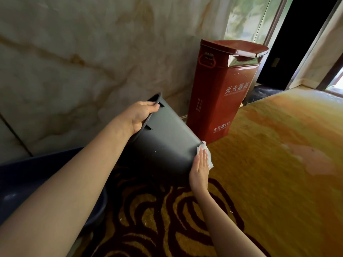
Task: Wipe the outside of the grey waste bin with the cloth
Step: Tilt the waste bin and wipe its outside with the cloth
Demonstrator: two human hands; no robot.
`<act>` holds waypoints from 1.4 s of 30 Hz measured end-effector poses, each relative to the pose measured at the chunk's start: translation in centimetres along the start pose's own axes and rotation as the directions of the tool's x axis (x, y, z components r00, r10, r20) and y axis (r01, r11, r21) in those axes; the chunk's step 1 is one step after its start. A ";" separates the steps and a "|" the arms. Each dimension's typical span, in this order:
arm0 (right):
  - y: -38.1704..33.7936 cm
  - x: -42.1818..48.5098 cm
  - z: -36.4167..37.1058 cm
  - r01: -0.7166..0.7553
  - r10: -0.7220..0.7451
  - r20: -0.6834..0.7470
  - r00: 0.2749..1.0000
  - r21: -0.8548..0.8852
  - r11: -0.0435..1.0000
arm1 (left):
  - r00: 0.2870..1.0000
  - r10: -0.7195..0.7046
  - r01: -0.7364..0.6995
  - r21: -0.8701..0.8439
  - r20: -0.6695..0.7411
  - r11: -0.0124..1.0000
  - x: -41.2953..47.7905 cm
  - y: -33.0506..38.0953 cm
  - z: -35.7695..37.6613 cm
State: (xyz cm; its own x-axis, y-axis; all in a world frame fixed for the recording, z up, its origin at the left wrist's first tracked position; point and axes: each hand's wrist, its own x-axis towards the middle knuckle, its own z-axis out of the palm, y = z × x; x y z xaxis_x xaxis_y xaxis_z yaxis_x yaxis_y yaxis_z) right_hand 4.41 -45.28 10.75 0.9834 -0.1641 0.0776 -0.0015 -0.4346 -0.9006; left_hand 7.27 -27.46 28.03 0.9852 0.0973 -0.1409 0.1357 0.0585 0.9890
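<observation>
Tilting away from the camera, the grey waste bin (167,143) is held off the patterned carpet (259,164) with its open rim raised toward the upper left and its base lowered toward the right. The rim is gripped by the left hand (139,115), whose fingers are curled over the edge while the palm is laid against the outer wall. The white cloth (206,154) is pressed flat against the bin's base edge by the right hand (199,169); the fingers are kept straight and together over the cloth, so it is pinned under an open palm rather than clenched, and part of it is seen sticking out beyond the fingertips. Small pale specks are visible on the bin's dark side wall. Just behind the bin, a red fire-extinguisher box (222,93) with white lettering is stood against the marbled wall (74,62), close to the bin's base but whether touching cannot be told. A dark blue rounded object (22,179) is partly hidden under the left forearm at the lower left.
</observation>
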 end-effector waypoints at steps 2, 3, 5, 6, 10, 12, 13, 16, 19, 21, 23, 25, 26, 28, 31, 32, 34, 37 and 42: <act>-1.4 0.0 0.3 0.001 0.000 0.021 1.000 -0.034 0.999 | 1.000 -0.002 0.001 -0.006 -0.013 1.000 0.0 0.0 0.0; -2.4 -0.1 0.7 0.054 -0.052 0.058 0.997 -0.046 0.997 | 1.000 0.000 0.000 -0.008 -0.029 1.000 0.0 0.0 -0.1; -5.1 -1.0 1.8 0.192 -0.191 0.139 0.972 0.007 0.981 | 0.997 0.004 -0.004 0.002 -0.071 1.000 0.2 0.0 -0.3; -6.6 -1.6 2.5 0.261 -0.263 0.176 0.949 0.035 0.965 | 0.996 0.009 -0.009 0.005 -0.088 1.000 0.3 0.0 -0.4; -10.5 -4.3 5.3 0.420 -0.426 0.195 0.883 0.075 0.904 | 0.995 0.023 -0.026 -0.029 -0.101 0.999 0.6 -0.2 -0.2; -10.4 -4.7 5.7 0.433 -0.440 0.145 0.886 0.076 0.898 | 0.995 0.022 -0.026 -0.045 -0.096 0.999 0.7 -0.3 -0.2; -10.0 -4.8 5.6 0.450 -0.454 0.118 0.883 0.065 0.891 | 0.996 0.021 -0.025 -0.049 -0.092 0.998 0.8 -0.4 -0.2; -8.5 -4.3 5.1 0.499 -0.499 0.038 0.866 0.014 0.867 | 0.997 0.034 -0.038 -0.051 -0.074 0.998 1.1 -0.7 0.1; -6.5 -2.8 4.3 0.435 -0.436 -0.030 0.899 -0.035 0.900 | 0.997 0.068 -0.068 0.020 0.024 0.997 1.4 -0.6 0.1; -5.2 -1.2 3.6 0.336 -0.338 -0.058 0.939 -0.036 0.941 | 0.988 0.036 -0.065 0.196 0.148 0.979 1.4 -0.5 -0.7; -4.3 0.3 3.0 0.255 -0.255 -0.056 0.965 -0.015 0.967 | 0.958 -0.043 -0.065 0.359 0.284 0.931 1.3 -0.6 -2.2; -3.7 1.5 2.5 0.195 -0.194 -0.056 0.980 0.012 0.981 | 0.893 -0.126 -0.084 0.436 0.432 0.896 0.8 -0.9 -3.8; -3.4 2.1 2.2 0.170 -0.169 -0.062 0.984 0.017 0.985 | 0.864 -0.154 -0.101 0.464 0.480 0.880 0.5 -1.2 -4.3; -2.6 3.2 1.8 0.109 -0.109 -0.071 0.992 0.008 0.994 | 0.860 -0.135 -0.131 0.469 0.492 0.873 0.0 -2.0 -4.9; -2.5 4.6 1.4 -0.016 0.015 -0.033 0.999 -0.033 0.999 | 0.891 -0.020 -0.176 0.384 0.454 0.907 -0.1 -3.2 -4.5; -2.9 4.9 1.2 -0.061 0.062 -0.031 0.998 0.019 0.998 | 0.900 0.010 -0.187 0.368 0.435 0.911 0.0 -3.4 -4.1; -4.0 4.7 1.4 -0.047 0.052 -0.034 0.998 0.140 0.989 | 0.915 0.054 -0.208 0.351 0.400 0.913 0.5 -3.7 -3.6; -6.8 1.7 3.6 0.174 -0.186 0.022 0.982 0.259 0.950 | 0.927 0.100 -0.229 0.335 0.361 0.914 1.0 -3.9 -3.3; -10.4 -1.3 7.3 0.485 -0.514 0.086 0.854 0.230 0.844 | 0.952 0.182 -0.246 0.260 0.248 0.934 1.9 -3.9 -3.1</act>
State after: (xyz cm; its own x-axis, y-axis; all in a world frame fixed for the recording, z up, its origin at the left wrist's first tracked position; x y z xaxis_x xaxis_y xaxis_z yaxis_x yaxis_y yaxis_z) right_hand 4.48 -34.06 16.88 0.8558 0.1596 0.4922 0.5173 -0.2428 -0.8207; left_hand 8.25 -24.42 23.78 0.9881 -0.1428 0.0566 -0.0885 -0.2277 0.9697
